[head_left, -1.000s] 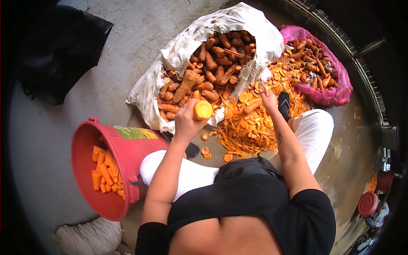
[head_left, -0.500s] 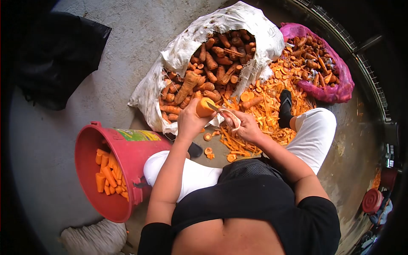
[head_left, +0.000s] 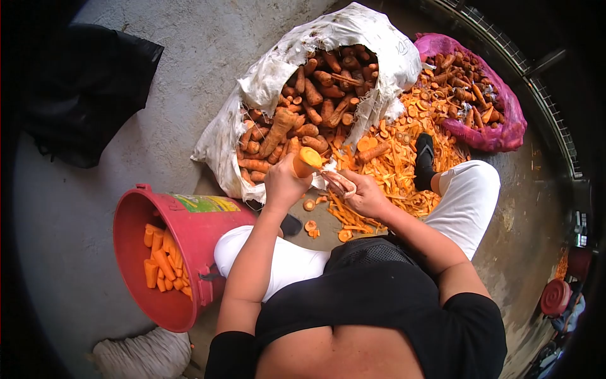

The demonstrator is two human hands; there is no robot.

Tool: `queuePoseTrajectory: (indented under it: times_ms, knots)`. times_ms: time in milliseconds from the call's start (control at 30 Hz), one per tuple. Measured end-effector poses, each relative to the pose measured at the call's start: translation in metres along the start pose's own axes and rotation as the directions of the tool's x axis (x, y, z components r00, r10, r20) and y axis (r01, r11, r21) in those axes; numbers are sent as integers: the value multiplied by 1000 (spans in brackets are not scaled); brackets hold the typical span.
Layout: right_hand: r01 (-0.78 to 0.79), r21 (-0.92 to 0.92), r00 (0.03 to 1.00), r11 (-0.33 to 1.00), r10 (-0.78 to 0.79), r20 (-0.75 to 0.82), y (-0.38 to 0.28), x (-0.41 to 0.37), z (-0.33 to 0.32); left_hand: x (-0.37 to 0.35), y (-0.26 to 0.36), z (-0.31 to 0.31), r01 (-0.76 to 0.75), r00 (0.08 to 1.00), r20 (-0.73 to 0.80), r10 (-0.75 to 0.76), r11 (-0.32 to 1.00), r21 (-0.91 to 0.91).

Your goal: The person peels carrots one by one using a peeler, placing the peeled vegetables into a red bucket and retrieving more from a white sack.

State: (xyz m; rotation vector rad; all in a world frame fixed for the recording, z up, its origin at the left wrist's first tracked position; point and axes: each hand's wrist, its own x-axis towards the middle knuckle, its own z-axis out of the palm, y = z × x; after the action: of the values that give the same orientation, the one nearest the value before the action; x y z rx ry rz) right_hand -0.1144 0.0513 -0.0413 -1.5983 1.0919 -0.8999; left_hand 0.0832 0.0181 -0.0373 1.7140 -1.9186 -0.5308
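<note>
Left arm (head_left: 245,271) extends forward, nearly straight; left grip (head_left: 285,184) curled closed. Right arm (head_left: 426,241) bends, forearm slanting inward; right grip (head_left: 369,196) likewise curled, just beside the left, the two apart. Both sit ahead of torso (head_left: 353,297). Left knee (head_left: 237,249) and right knee (head_left: 481,182) bent, spread wide.

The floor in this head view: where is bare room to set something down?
Bare concrete lies between the black sheet, the white sack and the red bucket. Another bare patch lies beside the right trouser leg, below the pink mesh sack. Crowded: between both sacks and beyond the right hand, where carrot peelings spread.
</note>
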Motion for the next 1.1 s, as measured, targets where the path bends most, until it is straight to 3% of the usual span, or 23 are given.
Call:
queuePoseTrajectory:
  times_ms: [300, 533, 633, 700, 733, 833, 1000, 1100]
  knots:
    - [-49, -63, 999, 997, 48, -15, -6, 0, -2, -2, 3, -3, 30, 999, 20, -30, 999, 9]
    - [-21, 35, 1000, 999, 21, 5, -1, 0, -2, -6, 4, -4, 42, 999, 17, -42, 999, -12]
    - [-48, 11, 998, 999, 48, 37, 6, 2, -3, -7, 3, -2, 71, 997, 32, -69, 995, -75]
    - [-88, -77, 992, 993, 94, 79, 7, 3, -8, -9, 6, -2, 118, 992, 58, -108, 972, -202]
    - [-119, -37, 990, 992, 121, 71, 6, 4, -8, -10, 7, -2, 142, 989, 74, -127, 954, -264]
    - [-173, 50, 984, 984, 171, 52, 1, 4, -7, -10, 10, -4, 152, 988, 42, -148, 984, -91]
    - [-110, 0, 993, 994, 110, 37, 10, 6, -7, -8, 5, -9, 206, 963, 241, -119, 902, -379]
    - [-105, -26, 994, 994, 106, 26, 14, 5, -7, -11, 8, -9, 208, 966, 223, -132, 908, -364]
